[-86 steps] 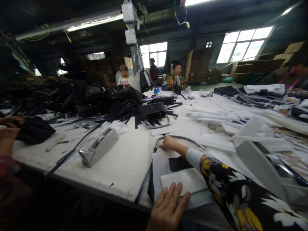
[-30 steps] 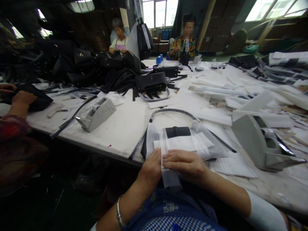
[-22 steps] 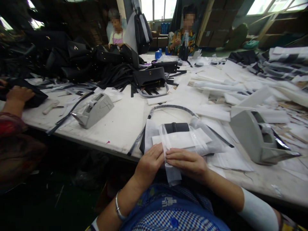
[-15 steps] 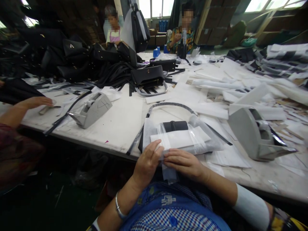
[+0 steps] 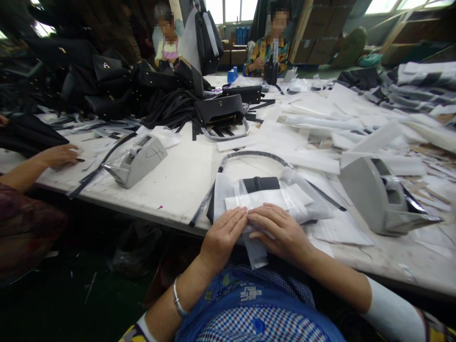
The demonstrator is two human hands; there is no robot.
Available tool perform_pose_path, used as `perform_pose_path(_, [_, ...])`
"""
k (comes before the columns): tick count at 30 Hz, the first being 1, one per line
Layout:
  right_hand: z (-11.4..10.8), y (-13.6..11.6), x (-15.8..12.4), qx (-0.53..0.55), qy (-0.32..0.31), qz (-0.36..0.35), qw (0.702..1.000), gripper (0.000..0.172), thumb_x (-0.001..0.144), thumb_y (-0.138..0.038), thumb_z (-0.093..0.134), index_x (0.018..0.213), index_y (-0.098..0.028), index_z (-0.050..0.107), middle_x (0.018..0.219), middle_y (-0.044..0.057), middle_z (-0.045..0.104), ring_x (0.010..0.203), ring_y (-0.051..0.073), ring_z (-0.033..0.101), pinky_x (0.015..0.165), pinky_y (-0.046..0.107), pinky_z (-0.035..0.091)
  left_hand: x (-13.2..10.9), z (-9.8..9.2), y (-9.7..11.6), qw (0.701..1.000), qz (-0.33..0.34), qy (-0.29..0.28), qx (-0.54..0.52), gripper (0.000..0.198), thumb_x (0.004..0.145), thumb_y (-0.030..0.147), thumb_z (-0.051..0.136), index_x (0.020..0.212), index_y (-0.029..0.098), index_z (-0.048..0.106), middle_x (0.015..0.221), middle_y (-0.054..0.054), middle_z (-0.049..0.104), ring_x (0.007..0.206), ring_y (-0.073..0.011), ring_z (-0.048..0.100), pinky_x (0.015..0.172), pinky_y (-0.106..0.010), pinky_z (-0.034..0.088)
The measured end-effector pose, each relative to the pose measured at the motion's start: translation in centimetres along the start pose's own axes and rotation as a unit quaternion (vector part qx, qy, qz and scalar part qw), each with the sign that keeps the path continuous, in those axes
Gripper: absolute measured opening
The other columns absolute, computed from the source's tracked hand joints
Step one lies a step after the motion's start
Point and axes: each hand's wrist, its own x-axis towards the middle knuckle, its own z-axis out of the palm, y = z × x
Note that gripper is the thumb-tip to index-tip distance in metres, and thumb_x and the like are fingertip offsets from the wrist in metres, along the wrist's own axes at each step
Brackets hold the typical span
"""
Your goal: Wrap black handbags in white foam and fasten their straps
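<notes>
At the table's front edge lies a black handbag [image 5: 261, 184] partly wrapped in thin white packing sheet [image 5: 252, 201], its wrapped handle [image 5: 254, 155] arched out behind. My left hand [image 5: 223, 233] has its fingers pressed together on the wrapping along the bag's near edge. Beside it, fingertips almost meeting, my right hand [image 5: 280, 229] curves over the same wrapping with the thumb tucked below. From under the right hand a translucent strip [image 5: 257, 254] hangs over the edge. What lies beneath my fingers is hidden.
Grey tape dispensers stand left [image 5: 137, 161] and right [image 5: 384, 199] of the bag. Another black handbag [image 5: 221, 111] sits farther back, near a large pile of black bags [image 5: 103, 80]. White sheets [image 5: 317, 118] cover the right side. A co-worker's hand [image 5: 59, 154] rests at far left.
My right hand has slid up onto the wrapping, and its thumb now shows apart below the fingers. My left fingers have flattened forward beside it. The co-worker's hand at left has shifted slightly.
</notes>
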Motion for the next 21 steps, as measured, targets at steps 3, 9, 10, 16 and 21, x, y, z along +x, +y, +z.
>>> perform_pose_path(3, [0.8,0.8,0.0,-0.038,-0.012,-0.018,0.999,0.036,0.093,-0.022,0.060,0.128,-0.012,0.055,0.117,0.015,0.067,0.108,0.027,0.061,0.100,0.048,0.050,0.4,-1.0,0.1,0.999,-0.005,-0.028,-0.030,0.047,0.094,0.006,0.047,0.141,0.009,0.047,0.140,-0.013,0.059,0.134,-0.0231,0.050,0.113,-0.044,0.046])
perform_pose_path(9, [1.2,1.8,0.0,-0.080,-0.014,-0.063,0.995,0.035,0.097,-0.019,0.053,0.131,-0.012,0.054,0.112,0.014,0.068,0.104,0.027,0.060,0.091,0.044,0.052,1.6,-2.8,1.0,0.990,-0.064,-0.080,-0.096,0.064,0.087,0.028,0.064,0.143,0.007,0.042,0.141,-0.018,0.055,0.134,-0.0292,0.049,0.112,-0.049,0.044])
perform_pose_path(10, [1.4,1.9,0.0,-0.091,-0.009,-0.066,0.994,0.034,0.097,-0.021,0.053,0.129,-0.012,0.055,0.111,0.014,0.068,0.101,0.027,0.061,0.089,0.044,0.053,1.6,-2.5,1.1,0.992,-0.068,-0.064,-0.085,0.059,0.089,0.029,0.063,0.141,0.009,0.044,0.138,-0.018,0.058,0.131,-0.0286,0.053,0.111,-0.049,0.046])
perform_pose_path(16, [1.4,1.3,0.1,-0.056,0.003,-0.020,0.998,0.021,0.097,-0.022,0.051,0.114,-0.016,0.062,0.103,0.012,0.070,0.095,0.025,0.062,0.086,0.043,0.053,1.0,0.2,0.8,0.999,-0.027,0.037,0.022,0.033,0.096,0.007,0.049,0.126,0.015,0.060,0.127,-0.012,0.068,0.122,-0.0240,0.062,0.104,-0.044,0.053])
perform_pose_path(21, [-1.4,1.9,2.8,0.049,-0.057,0.012,0.997,0.021,0.097,-0.029,0.055,0.113,-0.020,0.065,0.112,0.010,0.070,0.105,0.022,0.064,0.095,0.041,0.052,0.9,0.3,0.9,0.998,-0.006,0.059,0.032,0.028,0.095,0.010,0.054,0.122,0.014,0.063,0.135,-0.013,0.063,0.125,-0.0236,0.059,0.104,-0.042,0.053])
